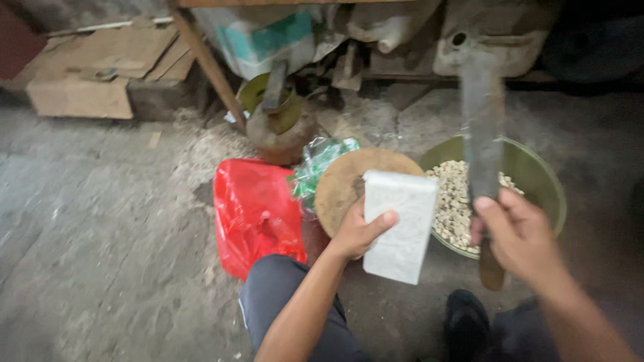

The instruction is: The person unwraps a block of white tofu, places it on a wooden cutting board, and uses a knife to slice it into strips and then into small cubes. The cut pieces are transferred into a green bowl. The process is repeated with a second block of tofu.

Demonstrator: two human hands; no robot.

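Holding white block (pixel 401 224) in left hand (pixel 355 231), right hand (pixel 516 234) gripping knife (pixel 483 134), green bowl (pixel 543 181) of pale cubes (pixel 451 201).

Left hand (pixel 359 231) at frame centre, fingers curled in a grip; right hand (pixel 516 234) at lower right, clenched, forearm bare.

Lying grey and dusty, a concrete floor (pixel 100 255); spreading pale near the far edge, sawdust (pixel 208 151); resting flattened at the far left corner, cardboard (pixel 100 67); slanting down, a wooden leg (pixel 209 67); dimming overhead, light.
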